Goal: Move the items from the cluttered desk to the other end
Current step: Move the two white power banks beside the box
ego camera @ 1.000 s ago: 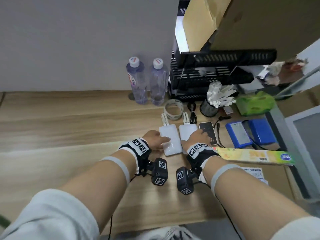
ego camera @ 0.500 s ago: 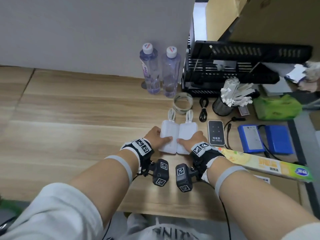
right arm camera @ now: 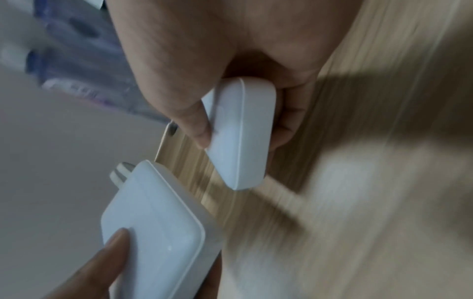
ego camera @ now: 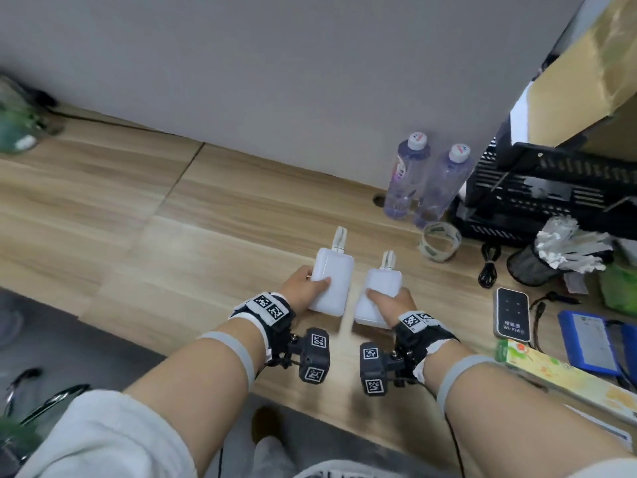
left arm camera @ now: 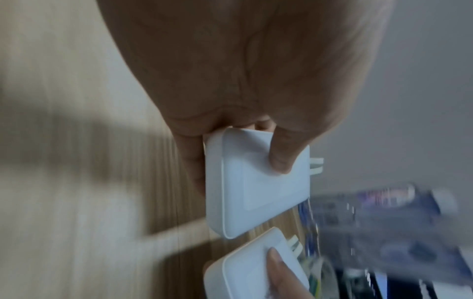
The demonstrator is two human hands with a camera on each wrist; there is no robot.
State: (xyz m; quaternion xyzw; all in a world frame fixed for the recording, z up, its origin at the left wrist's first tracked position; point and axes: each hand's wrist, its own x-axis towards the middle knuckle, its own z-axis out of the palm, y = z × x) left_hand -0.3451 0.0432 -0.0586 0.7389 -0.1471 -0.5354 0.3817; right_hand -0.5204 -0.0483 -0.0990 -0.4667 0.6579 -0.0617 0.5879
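Two white power banks with short cable loops are lifted above the wooden desk. My left hand grips the left power bank, thumb on top and fingers under it; the left wrist view shows this power bank pinched at its near end. My right hand grips the right power bank the same way. In the right wrist view the right power bank sits edge-on between thumb and fingers, with the left power bank below it.
Two water bottles stand by the grey wall. To the right lie a tape roll, black cable, mesh cup, black tray rack, dark Wi-Fi device, blue packs and a yellow-green box. A plant is far left.
Both hands have lifted the two power banks off the desk and carried them left, away from the clutter. The banks, side by side before, are now apart. The head view swung left.
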